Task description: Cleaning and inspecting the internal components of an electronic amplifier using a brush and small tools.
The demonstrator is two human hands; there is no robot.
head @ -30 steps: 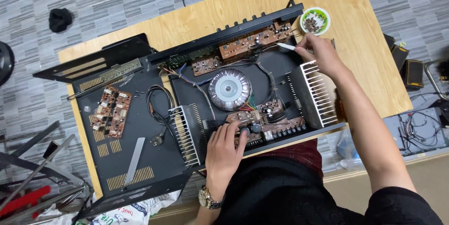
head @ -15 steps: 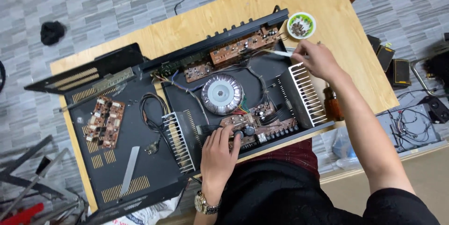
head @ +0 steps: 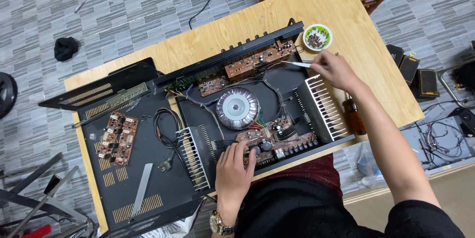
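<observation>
An opened black amplifier chassis (head: 297, 77) lies on a wooden table (head: 346, 15). Inside it are a round silver transformer (head: 237, 107), a long brown circuit board (head: 257, 61) at the far side and another board (head: 282, 136) at the near side. My right hand (head: 336, 70) holds thin metal tweezers (head: 296, 63) whose tip reaches toward the far board. My left hand (head: 233, 169) rests flat on the near board, fingers on its black capacitors. A watch sits on that wrist.
A small round bowl (head: 317, 37) of screws stands by the chassis' far right corner. The removed black cover (head: 133, 169) lies on the left with a small brown board (head: 118, 138), a cable and a metal strip. A brown-handled screwdriver (head: 354, 115) lies right of the heat sink.
The view has shifted, so the table sits lower and more to the left. My right hand with the tweezers has stayed by the far board's right end. My left hand has not moved.
</observation>
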